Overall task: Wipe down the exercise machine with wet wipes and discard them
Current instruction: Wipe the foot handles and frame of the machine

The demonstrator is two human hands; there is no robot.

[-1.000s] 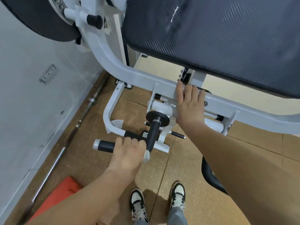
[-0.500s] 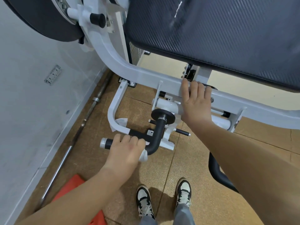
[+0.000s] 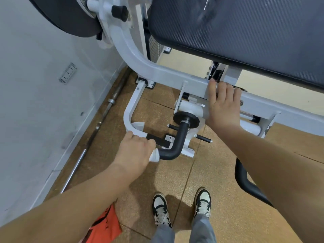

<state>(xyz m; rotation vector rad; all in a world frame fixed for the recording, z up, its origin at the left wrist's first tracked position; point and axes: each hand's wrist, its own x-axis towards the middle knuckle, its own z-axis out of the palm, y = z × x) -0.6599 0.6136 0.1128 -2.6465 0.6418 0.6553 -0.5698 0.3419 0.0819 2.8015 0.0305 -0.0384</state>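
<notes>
Left hand (image 3: pixel 135 151) slid outward, hiding handle (image 3: pixel 175 151) end | fingers clamp wipe (image 3: pixel 155 156) | right hand (image 3: pixel 223 106) flat

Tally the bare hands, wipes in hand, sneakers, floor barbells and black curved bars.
Bare hands: 2, left hand, right hand
White crumpled wet wipe in hand: 1
Black-and-white sneakers: 2
Steel barbell on floor: 1
Black curved bars: 2
Total: 8

White machine frame (image 3: pixel 168 74), black handle (image 3: pixel 175 148), black woven-texture pad (image 3: pixel 245 28), white wipe (image 3: pixel 155 156), tan speckled floor (image 3: pixel 201 172)
</notes>
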